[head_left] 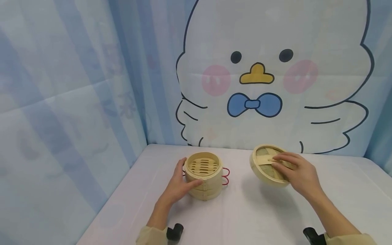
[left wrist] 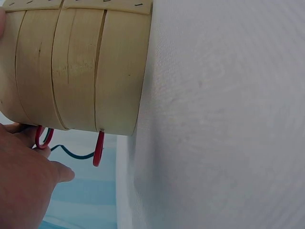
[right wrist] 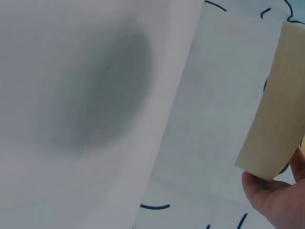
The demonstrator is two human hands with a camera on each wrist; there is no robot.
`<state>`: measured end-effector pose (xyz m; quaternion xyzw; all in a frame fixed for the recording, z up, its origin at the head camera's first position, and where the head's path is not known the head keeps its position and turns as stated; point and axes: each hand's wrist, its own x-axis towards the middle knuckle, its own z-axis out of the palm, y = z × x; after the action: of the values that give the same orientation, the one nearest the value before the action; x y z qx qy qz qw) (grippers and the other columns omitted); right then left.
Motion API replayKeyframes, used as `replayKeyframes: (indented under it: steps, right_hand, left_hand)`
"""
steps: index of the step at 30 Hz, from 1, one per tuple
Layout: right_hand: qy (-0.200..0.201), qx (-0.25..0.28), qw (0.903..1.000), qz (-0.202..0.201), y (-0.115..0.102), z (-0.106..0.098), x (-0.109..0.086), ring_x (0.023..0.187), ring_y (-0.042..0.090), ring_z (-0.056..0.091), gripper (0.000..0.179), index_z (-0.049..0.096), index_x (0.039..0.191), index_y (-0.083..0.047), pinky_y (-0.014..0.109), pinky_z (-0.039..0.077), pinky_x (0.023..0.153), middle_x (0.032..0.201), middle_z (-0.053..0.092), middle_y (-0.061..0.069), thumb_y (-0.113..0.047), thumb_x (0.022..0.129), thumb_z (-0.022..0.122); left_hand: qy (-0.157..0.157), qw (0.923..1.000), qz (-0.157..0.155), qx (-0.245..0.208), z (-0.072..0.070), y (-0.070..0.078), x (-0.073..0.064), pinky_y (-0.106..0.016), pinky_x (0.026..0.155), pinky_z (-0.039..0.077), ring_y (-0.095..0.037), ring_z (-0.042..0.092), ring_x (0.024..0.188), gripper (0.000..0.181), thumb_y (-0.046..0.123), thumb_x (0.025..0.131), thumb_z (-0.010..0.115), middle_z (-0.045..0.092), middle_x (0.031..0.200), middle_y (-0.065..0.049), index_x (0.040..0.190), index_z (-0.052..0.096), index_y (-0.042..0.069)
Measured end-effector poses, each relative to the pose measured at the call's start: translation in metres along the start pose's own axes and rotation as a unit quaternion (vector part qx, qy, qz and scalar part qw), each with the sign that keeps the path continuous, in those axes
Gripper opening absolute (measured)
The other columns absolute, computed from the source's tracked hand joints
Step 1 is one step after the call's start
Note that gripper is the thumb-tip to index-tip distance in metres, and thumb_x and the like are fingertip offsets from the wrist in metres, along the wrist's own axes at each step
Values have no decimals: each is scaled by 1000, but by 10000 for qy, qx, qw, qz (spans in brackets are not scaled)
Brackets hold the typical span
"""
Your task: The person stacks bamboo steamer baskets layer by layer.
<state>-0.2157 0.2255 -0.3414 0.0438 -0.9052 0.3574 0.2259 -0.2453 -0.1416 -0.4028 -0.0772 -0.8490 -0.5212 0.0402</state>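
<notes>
A round bamboo steamer (head_left: 203,185) stands upright on the white table, left of centre in the head view. Its open top shows a slatted rack (head_left: 203,165), and red wire loop handles (head_left: 226,176) stick out at its side. My left hand (head_left: 181,185) grips the steamer, fingers along its left side and thumb across the front. To the right, my right hand (head_left: 301,172) pinches the strap on top of the bamboo lid (head_left: 264,170). The lid is tilted and held above the table. In the right wrist view the lid's side wall (right wrist: 274,105) shows.
The white tablecloth (head_left: 232,217) runs back to a hanging cloth (head_left: 260,132) with a cartoon bird on it. Another blue-patterned curtain (head_left: 70,119) hangs along the left edge. A shadow (right wrist: 114,90) lies on the cloth below the lid.
</notes>
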Motion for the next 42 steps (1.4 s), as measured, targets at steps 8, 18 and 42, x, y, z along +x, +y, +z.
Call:
replayKeyframes:
  steps: [8,18,42]
  right_hand:
    - [-33,155,9998,-82,-12,6,3,130,51,44,34,72,116,1,64,43,100,133,58,23,-23,94,75]
    - [-181,528,9983,-172,-34,22,10,130,47,46,33,73,116,0,56,46,100,133,58,21,-23,93,76]
    - [-482,1120,9914,-473,-82,63,22,130,40,49,26,76,112,-2,53,45,104,129,62,17,-16,90,78]
  left_hand:
    - [-33,10000,4,-35,-1,1,0,-64,115,23,-39,23,149,113,49,78,85,20,165,-17,160,19,8]
    - [-5,10000,3,-46,-3,0,-1,-64,115,23,-39,24,148,112,47,78,86,20,165,-17,160,19,8]
    - [-55,9999,109,-40,-2,1,0,-62,114,28,-38,31,145,110,48,79,85,24,163,-16,159,21,8]
